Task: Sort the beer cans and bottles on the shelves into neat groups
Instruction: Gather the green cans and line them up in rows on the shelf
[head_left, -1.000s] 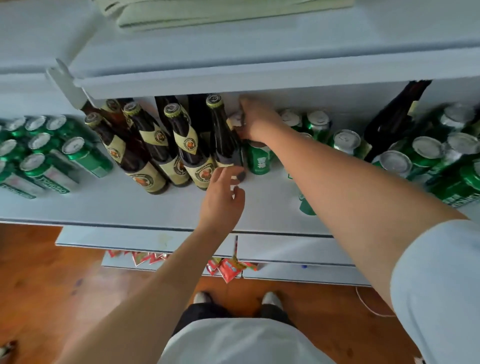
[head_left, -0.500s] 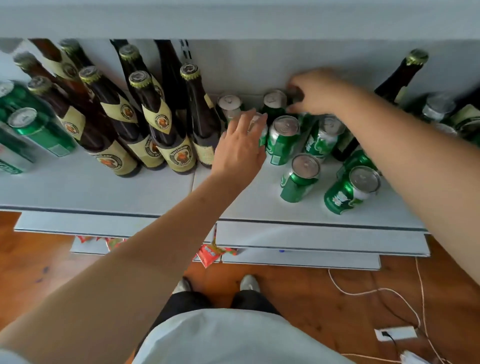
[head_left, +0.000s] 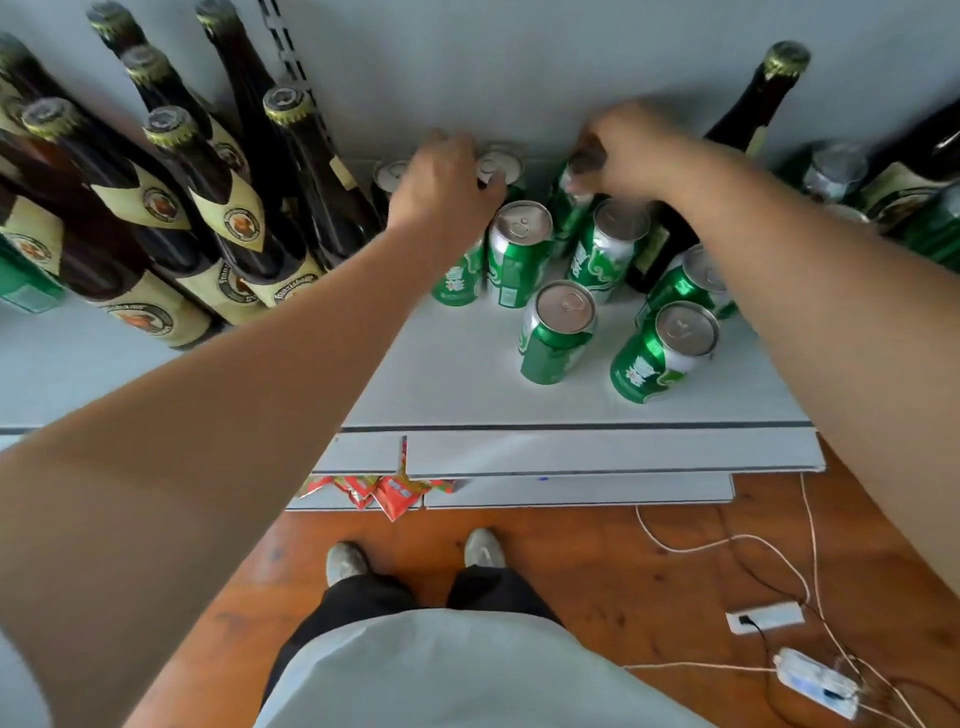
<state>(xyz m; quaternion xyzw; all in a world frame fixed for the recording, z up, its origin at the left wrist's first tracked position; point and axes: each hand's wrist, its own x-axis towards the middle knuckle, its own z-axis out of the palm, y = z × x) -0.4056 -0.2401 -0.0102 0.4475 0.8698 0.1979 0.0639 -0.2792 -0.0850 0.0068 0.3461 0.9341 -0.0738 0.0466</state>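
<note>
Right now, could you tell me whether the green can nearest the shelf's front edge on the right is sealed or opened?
Sealed, as far as shows: the front right can stands upright and its silver top looks unbroken.

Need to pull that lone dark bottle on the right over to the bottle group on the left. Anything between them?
Yes. The cluster of green cans fills the shelf between the lone bottle and the bottle group, and both hands are working there.

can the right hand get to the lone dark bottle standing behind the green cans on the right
Probably yes. The right hand is already at the back row, gripping a green can just left of that dark bottle. The bottle's neck rises clear above the cans, with nothing over it, so a short sideways reach should do.
</note>
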